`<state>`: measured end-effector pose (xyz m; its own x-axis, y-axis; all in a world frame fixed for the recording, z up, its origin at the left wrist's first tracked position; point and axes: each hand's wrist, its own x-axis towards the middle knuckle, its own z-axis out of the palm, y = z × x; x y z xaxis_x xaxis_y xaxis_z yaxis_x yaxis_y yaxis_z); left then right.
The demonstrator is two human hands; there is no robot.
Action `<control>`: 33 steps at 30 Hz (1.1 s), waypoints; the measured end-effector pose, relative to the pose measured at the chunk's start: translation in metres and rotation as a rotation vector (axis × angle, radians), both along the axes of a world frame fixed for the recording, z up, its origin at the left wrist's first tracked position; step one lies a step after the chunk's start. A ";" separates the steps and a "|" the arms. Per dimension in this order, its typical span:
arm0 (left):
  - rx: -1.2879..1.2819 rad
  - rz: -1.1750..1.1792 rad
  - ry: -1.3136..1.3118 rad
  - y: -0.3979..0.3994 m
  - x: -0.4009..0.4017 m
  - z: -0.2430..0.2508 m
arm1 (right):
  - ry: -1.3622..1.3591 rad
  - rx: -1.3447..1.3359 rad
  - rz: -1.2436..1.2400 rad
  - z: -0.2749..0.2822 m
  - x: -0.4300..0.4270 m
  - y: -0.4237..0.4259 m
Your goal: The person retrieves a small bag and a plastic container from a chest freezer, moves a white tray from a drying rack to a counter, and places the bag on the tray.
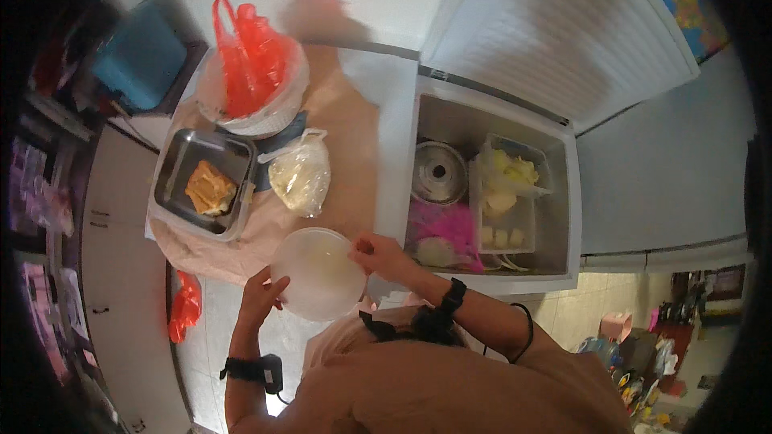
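Note:
Both of my hands are on a round, translucent white plastic container [319,274], held just in front of my body at the table's front edge. My left hand [262,301] grips its left rim. On the opposite side, the fingers of my right hand [383,259] pinch the rim. Something pale shows faintly through the plastic; I cannot tell what. Beyond it lies a knotted clear plastic bag [300,178] with pale contents. A rectangular metal tray [172,178] to the left holds a browned piece of food [210,188].
A white basket [259,125] with a red plastic bag [250,72] stands at the back of the cloth-covered table [350,150]. At right, an open chest freezer [573,205] holds a round metal lid or pan [439,173], a pink bag [449,226] and clear bins [522,241] of food.

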<state>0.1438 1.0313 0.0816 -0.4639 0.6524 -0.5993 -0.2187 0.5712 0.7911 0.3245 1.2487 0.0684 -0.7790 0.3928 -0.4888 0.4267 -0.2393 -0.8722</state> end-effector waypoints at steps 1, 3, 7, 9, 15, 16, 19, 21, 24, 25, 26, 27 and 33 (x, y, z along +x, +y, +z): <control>0.000 0.008 -0.020 0.002 0.001 0.002 | 0.003 0.016 -0.008 0.003 0.002 0.001; -0.003 0.022 -0.058 0.008 0.005 0.018 | 0.032 0.027 -0.027 0.009 0.009 0.006; 0.080 -0.031 -0.146 0.037 0.021 0.056 | 0.103 -0.036 -0.082 0.031 0.035 0.022; 0.140 -0.085 -0.209 0.054 0.030 0.067 | 0.159 -0.106 -0.105 0.043 0.054 0.034; 0.227 -0.220 -0.382 0.107 0.087 0.068 | 0.222 -0.184 -0.171 0.071 0.136 0.083; 0.217 -0.206 -0.397 0.119 0.100 0.066 | 0.209 -0.178 -0.198 0.072 0.150 0.090; 0.245 -0.193 -0.527 0.155 0.133 0.050 | 0.132 -0.064 -0.355 0.065 0.185 0.112; 0.202 -0.118 -0.534 0.184 0.160 0.047 | 0.063 0.040 -0.488 0.055 0.212 0.126; 0.208 -0.057 -0.645 0.225 0.183 -0.004 | -0.003 0.126 -0.649 0.039 0.262 0.144; 0.149 -0.020 -0.567 0.243 0.192 -0.015 | 0.004 0.111 -0.678 0.035 0.281 0.148; 0.090 0.017 -0.489 0.264 0.201 -0.024 | 0.011 0.097 -0.705 0.029 0.299 0.151; 0.029 0.049 -0.413 0.283 0.208 -0.036 | -0.041 0.173 -0.681 0.016 0.322 0.151; 0.213 0.300 -0.418 0.362 0.217 -0.165 | -0.163 0.222 -0.628 0.016 0.401 0.146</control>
